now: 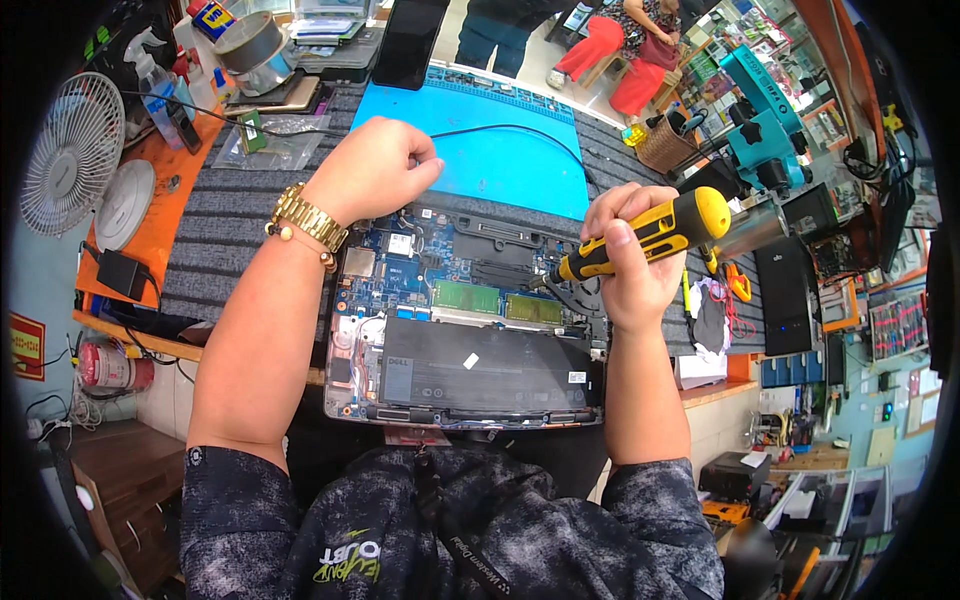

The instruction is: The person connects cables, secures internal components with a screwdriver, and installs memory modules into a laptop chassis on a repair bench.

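An opened laptop base [357, 330] lies before me with its inner parts exposed. Along its near side runs a flat black battery [470, 375], and beyond that sit two green memory modules [465, 298]. My right hand [640, 285] is closed around a yellow and black screwdriver [650, 235], held at a slant. Its tip points down at the dark heat sink area, right of the laptop's middle; contact cannot be made out. Over the laptop's far left edge, my left hand [375, 165] has its fingers curled; anything inside them is hidden.
A blue mat [490, 185] lies beyond the laptop, crossed by a black cable [510, 127]. At left stand a white fan [75, 150] and a spray bottle [150, 85]. A teal microscope [765, 120] is at right. Two people are beyond the bench.
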